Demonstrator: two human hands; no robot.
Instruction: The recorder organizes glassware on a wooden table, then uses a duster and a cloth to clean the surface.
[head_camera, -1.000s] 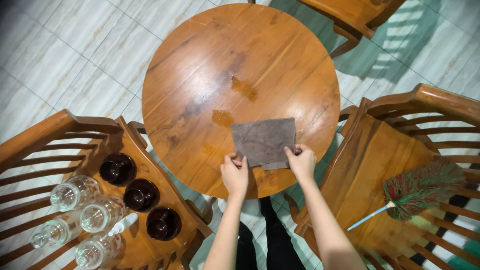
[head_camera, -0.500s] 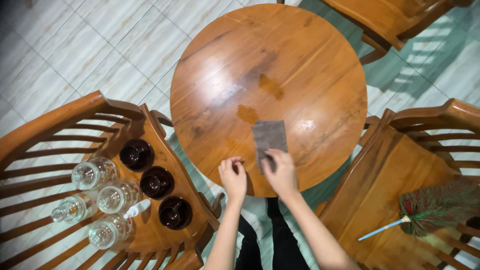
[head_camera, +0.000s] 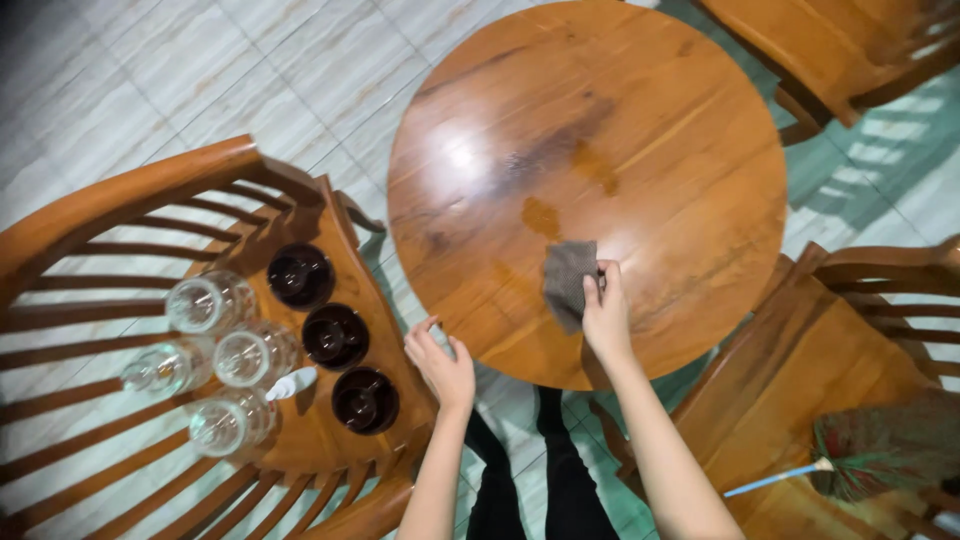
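Chair (head_camera: 90, 215) at far left, curved slatted wood; its seat carries four clear glass jars (head_camera: 212, 300) and three dark lids (head_camera: 336, 336) in a diagonal row, with a small white piece (head_camera: 292, 383) lying between the two groups. Left hand (head_camera: 441, 362) hangs off the table edge, above the gap between chair and table; fingers loosely spread and part curled, holding nothing, touching nothing. Table (head_camera: 680, 160), round, glossy wood, occupies the upper centre; two darker wet patches (head_camera: 541, 216) sit near its middle, one just above the cloth, the other further up and to the right. Cloth (head_camera: 568, 283), grey-brown and folded small, lies on the table near its front edge; right hand (head_camera: 606, 312) grips the right side of the cloth, fingers closed on it, palm down. Dark trouser legs (head_camera: 530, 480) show below, between the two forearms. Second chair (head_camera: 850, 330) at lower right; a duster (head_camera: 880, 445) with red-green head and blue handle rests on its seat. Third chair (head_camera: 850, 50) at top right, only partly in view; pale tiled floor (head_camera: 130, 80) beneath everything.
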